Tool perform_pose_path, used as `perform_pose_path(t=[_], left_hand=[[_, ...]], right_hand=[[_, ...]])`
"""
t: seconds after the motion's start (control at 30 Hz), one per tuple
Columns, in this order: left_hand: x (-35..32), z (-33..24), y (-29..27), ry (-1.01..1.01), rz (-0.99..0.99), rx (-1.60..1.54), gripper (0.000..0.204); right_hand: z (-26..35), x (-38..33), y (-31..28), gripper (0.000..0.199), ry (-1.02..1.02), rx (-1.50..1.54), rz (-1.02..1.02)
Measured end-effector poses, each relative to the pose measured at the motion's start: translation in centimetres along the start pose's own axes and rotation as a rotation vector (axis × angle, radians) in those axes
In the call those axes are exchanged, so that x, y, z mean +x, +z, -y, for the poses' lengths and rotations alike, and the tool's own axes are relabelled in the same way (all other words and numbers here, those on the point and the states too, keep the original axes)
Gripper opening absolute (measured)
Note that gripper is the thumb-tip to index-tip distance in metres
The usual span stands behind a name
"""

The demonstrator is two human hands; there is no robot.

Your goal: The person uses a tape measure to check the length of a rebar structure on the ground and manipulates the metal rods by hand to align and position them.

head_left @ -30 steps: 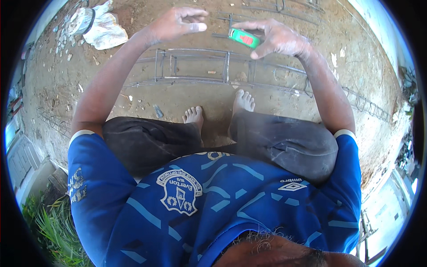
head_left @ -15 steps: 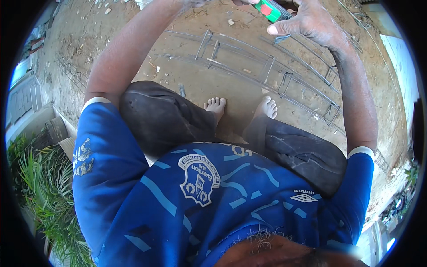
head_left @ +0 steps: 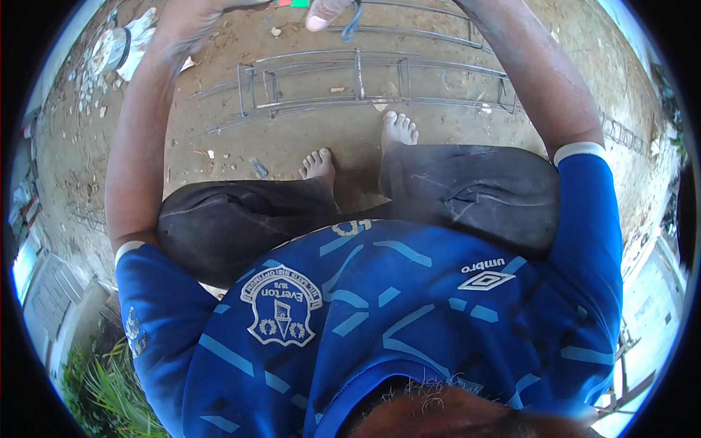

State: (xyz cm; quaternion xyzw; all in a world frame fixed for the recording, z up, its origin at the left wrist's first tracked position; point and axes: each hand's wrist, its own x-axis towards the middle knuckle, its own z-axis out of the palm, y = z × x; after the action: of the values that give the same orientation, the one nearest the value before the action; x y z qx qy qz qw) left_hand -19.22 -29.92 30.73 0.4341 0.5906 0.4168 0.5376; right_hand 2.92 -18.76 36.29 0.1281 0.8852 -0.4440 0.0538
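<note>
At the top edge, a green and red tape measure [head_left: 296, 3] shows only as a sliver. My right hand [head_left: 326, 12] is closed on it; only the thumb comes into the picture. A blue-grey strap loop [head_left: 353, 22] hangs beside that thumb. To the left, my left hand [head_left: 196, 10] is cut off by the same edge, near the tape measure's left end, with its fingers mostly hidden. Below both hands, a long frame of tied steel bars [head_left: 359, 73] lies on the ground, just beyond my bare feet [head_left: 399, 129].
Bare brown earth [head_left: 241, 146] surrounds the steel frame, with small stones scattered on it. A whitish bag [head_left: 136, 55] and rubble lie far left. More steel mesh [head_left: 621, 131] lies at right. Green plants [head_left: 120, 387] stand behind on the left.
Both hands have shifted left and up, mostly out of the picture. The tape measure moved left with my right hand. The view has turned, so the steel frame now lies nearly level.
</note>
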Motion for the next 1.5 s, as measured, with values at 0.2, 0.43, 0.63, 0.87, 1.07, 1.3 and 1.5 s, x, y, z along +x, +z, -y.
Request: perform_pose_path(t=[0.2,0.43,0.63,0.87,1.07,1.3,1.5], left_hand=[[0.3,2.2,-2.3,0.075,0.055,-0.035,0.023],[-1.5,5.6,-9.6,-0.164,0.33,0.634,0.028],[-2.9,10.6,-10.8,-0.3,0.245,0.886,0.024],[0.0,16.8,-13.3,0.273,0.543,1.082,0.027],[0.6,17.9,-12.6,-0.078,0.446,1.081,0.03],[0.3,17.0,-11.8,-0.096,0.397,0.954,0.031],[0.6,18.2,-12.2,-0.073,0.427,0.904,0.032]], right_hand=[[-1.1,0.6,0.1,0.079,-0.024,0.024,0.022],[-7.8,-3.2,0.0,0.08,0.365,0.193,0.483],[-16.5,-9.9,2.0,0.069,0.496,0.378,0.438],[-16.0,-10.4,3.1,0.073,0.554,0.446,0.302],[-18.2,-10.2,3.6,0.072,0.585,0.412,0.316],[-18.6,-10.5,4.0,0.082,0.61,0.447,0.282],[-19.7,-11.0,4.5,0.074,0.574,0.508,0.276]])
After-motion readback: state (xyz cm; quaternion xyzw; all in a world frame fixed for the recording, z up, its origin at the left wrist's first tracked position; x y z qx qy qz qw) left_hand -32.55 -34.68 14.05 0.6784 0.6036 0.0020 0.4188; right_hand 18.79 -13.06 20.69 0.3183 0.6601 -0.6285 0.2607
